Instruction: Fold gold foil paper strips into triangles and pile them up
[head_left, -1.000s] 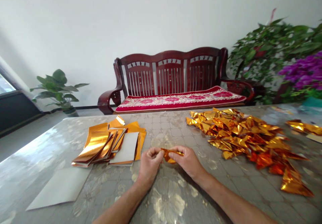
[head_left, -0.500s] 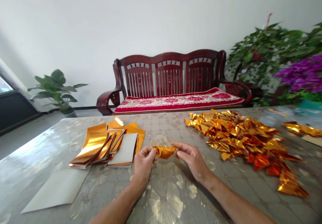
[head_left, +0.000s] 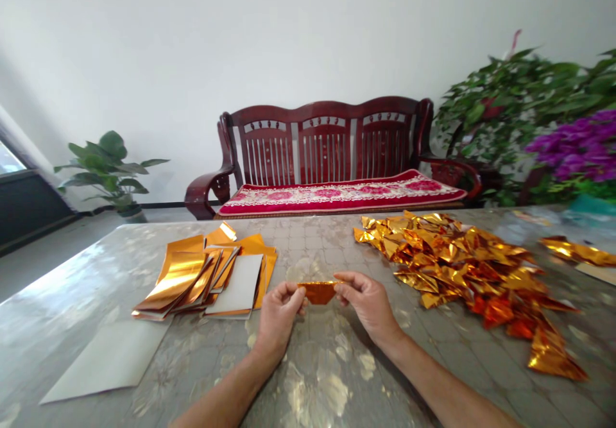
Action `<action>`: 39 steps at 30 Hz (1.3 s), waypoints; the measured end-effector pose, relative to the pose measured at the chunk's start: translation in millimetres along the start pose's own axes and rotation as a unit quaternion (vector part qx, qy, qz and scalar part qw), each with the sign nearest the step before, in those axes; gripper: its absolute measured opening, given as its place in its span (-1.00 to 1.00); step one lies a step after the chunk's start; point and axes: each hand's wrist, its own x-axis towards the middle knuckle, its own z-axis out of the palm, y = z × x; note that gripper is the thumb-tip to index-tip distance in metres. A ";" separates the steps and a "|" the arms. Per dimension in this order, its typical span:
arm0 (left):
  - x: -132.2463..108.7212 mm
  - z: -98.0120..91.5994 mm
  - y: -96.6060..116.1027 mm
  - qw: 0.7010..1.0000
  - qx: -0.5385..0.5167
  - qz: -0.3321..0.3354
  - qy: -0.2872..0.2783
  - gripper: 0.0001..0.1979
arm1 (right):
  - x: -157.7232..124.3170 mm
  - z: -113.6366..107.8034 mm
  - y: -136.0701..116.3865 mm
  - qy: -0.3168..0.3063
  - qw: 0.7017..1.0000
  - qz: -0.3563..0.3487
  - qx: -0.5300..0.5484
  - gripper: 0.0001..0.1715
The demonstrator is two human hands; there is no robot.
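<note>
The left hand [head_left: 279, 316] and the right hand [head_left: 366, 305] each pinched one end of a folded gold paper [head_left: 319, 294]. It was over the table [head_left: 206, 380], between the two hands. Flat gold sheets [head_left: 180, 273] lay to the left, and a big heap of gold pieces [head_left: 447, 255] lay to the right. A pot [head_left: 133, 215] held a green plant [head_left: 108, 166]. Some clear plastic [head_left: 523, 224] lay near the heap; anything inside was too blurry to tell.

foil piece [head_left: 318, 294] — orange-gold | seat cover [head_left: 344, 193] — red, white floral
</note>
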 end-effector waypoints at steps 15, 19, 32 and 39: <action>5.4 3.5 -5.3 0.998 0.005 -0.027 -0.056 -0.69 | 5.1 -10.2 1.1 -0.061 0.995 0.021 -0.071 -0.61; 13.7 -1.0 -8.4 0.997 0.064 -0.009 -0.044 -0.74 | 9.0 -13.2 6.1 -0.109 0.988 0.057 -0.091 -0.58; 10.2 4.3 2.1 0.854 0.516 0.062 -0.032 -0.87 | 13.4 -9.0 3.9 -0.074 0.871 -0.078 -0.480 -0.77; 10.2 -0.3 1.6 0.829 0.529 0.174 -0.047 -0.92 | 13.7 -11.9 2.6 -0.103 0.864 -0.116 -0.478 -0.80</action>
